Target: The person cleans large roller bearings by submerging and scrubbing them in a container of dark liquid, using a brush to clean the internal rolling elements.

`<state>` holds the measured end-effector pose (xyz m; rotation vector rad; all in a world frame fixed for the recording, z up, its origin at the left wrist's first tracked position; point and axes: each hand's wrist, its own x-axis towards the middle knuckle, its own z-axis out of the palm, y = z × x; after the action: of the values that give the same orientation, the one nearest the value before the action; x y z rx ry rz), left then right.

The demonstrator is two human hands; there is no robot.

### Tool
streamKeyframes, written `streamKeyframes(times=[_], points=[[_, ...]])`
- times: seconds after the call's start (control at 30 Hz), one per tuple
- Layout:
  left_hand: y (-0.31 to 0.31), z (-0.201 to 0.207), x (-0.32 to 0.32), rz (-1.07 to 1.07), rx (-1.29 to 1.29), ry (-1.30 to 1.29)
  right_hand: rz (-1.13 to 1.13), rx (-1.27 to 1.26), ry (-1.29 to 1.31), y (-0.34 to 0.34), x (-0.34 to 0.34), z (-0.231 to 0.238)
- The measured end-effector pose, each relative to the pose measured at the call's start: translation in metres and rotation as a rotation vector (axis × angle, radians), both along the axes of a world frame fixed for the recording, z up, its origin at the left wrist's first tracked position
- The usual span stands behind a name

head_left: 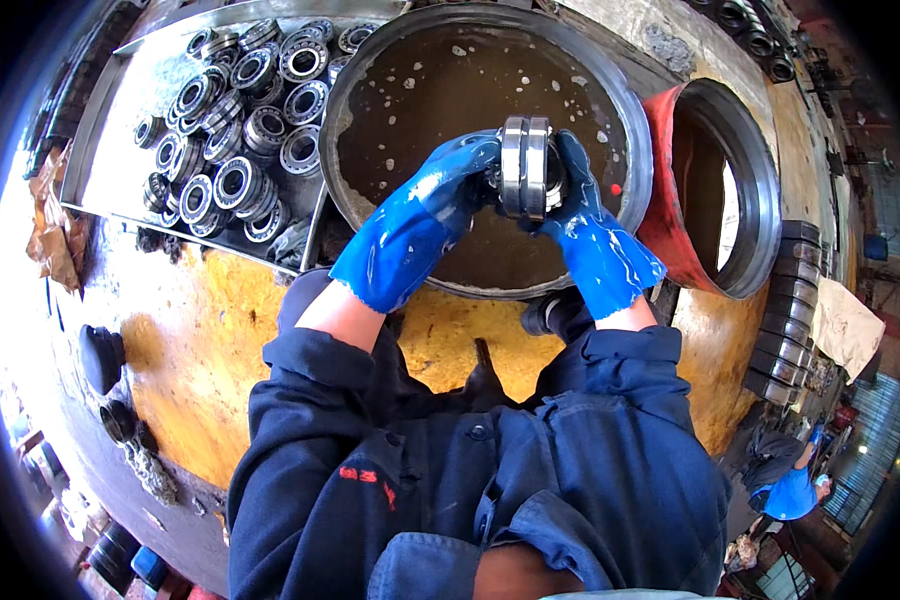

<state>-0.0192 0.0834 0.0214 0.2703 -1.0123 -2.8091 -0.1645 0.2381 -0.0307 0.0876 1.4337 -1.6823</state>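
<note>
Between my two blue-gloved hands is a shiny steel bearing, held on edge above a round metal tub. My left hand grips its left side, and my right hand has its fingers around the right side. Both gloves look wet. Brown, murky liquid with pale flecks fills the tub below. To the left, a metal tray carries a heap of similar bearings, some lying flat and others on edge.
Right of the tub, a red drum lies tipped with its round opening showing. Stacked dark metal rings stand beyond it, beside a beige cloth. Brown crumpled paper lies left of the tray. Another person in blue is at lower right.
</note>
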Motion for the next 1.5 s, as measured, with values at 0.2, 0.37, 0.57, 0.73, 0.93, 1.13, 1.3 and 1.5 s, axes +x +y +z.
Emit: streamKeyframes(times=[0.2,0.37,0.57,0.73,0.93,1.13,1.3,1.5], points=[[-0.001,-0.005,0.002,0.008,-0.016,0.045,0.012,0.015,-0.014,-0.004,-0.002,-0.001],[-0.001,0.002,0.002,-0.019,-0.036,0.073,-0.010,0.021,0.005,0.003,-0.002,0.004],[-0.002,0.001,0.004,-0.039,0.035,-0.003,-0.004,0.032,-0.004,0.004,-0.001,0.001],[0.000,0.003,0.006,-0.053,0.062,-0.077,-0.019,0.021,0.010,0.010,0.000,0.006],[0.009,-0.028,-0.004,-0.024,-0.091,-0.147,-0.032,0.016,0.030,0.016,-0.007,0.007],[0.004,-0.017,-0.001,-0.026,0.002,-0.164,-0.037,0.025,0.024,0.022,-0.006,0.007],[0.017,-0.027,-0.001,-0.075,0.157,-0.202,-0.020,0.042,-0.002,0.030,0.003,0.007],[0.021,-0.048,0.017,0.006,0.235,-0.424,0.035,0.053,-0.044,0.017,0.014,0.011]])
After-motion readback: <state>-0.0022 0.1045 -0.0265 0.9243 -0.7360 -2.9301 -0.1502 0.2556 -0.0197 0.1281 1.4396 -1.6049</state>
